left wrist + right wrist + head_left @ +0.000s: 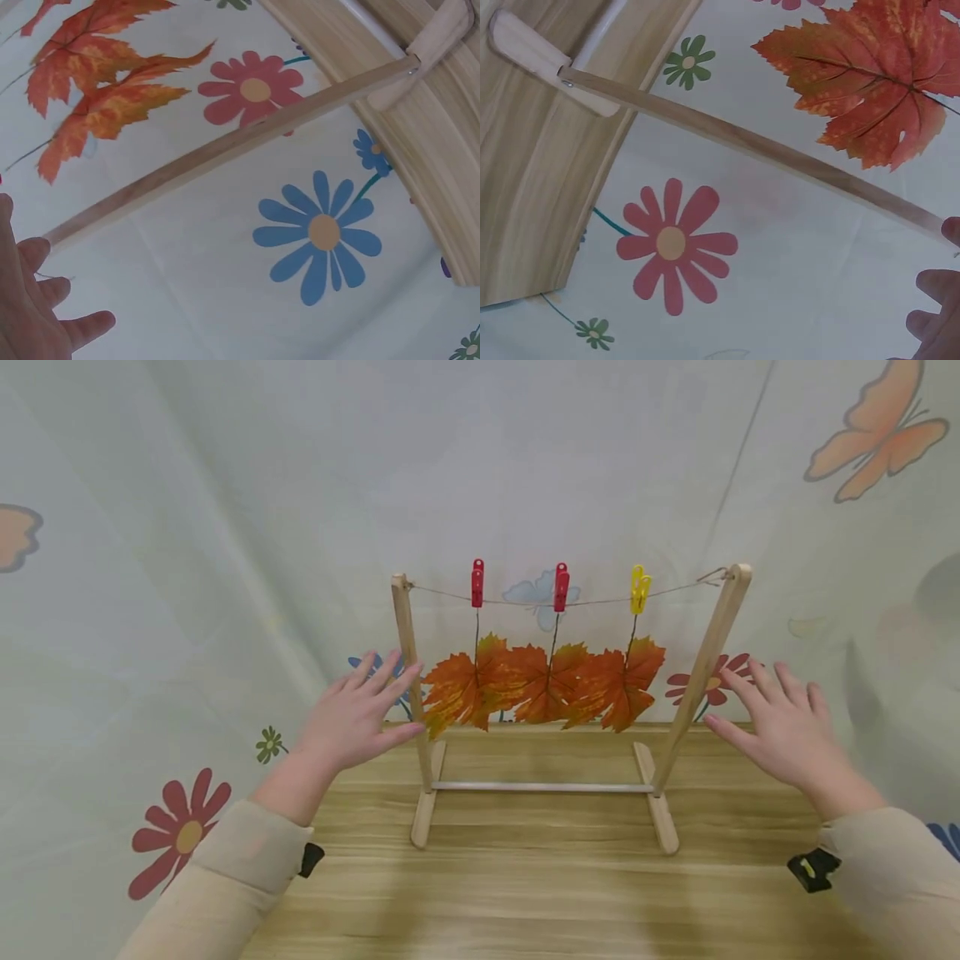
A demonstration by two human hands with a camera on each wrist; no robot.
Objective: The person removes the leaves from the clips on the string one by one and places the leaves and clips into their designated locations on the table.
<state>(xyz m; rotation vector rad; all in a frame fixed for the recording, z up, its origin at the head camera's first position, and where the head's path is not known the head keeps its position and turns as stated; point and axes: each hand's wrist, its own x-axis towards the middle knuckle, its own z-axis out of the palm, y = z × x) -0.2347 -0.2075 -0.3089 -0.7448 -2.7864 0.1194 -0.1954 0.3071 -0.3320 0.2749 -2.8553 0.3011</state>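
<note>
Wooden clothesline stand occupies centre frame, long axis left-to-right, between left hand and right hand. Both grips: fingers spread, nothing held. Left sits nearer, overlapping left post; contact undetermined.

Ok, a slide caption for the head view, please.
Three autumn leaves hang from pegs on a string between wooden posts, left hand and right hand alongside.

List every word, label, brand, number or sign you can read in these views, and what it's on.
No readable text in any view.
Red clips, yellow clip, leaves, wooden stand: no legible lettering.
Backdrop: only pictures seen, such as flowers and butterflies.
Black piece by the right sleeve: small yellowish mark, too small to read.
</note>
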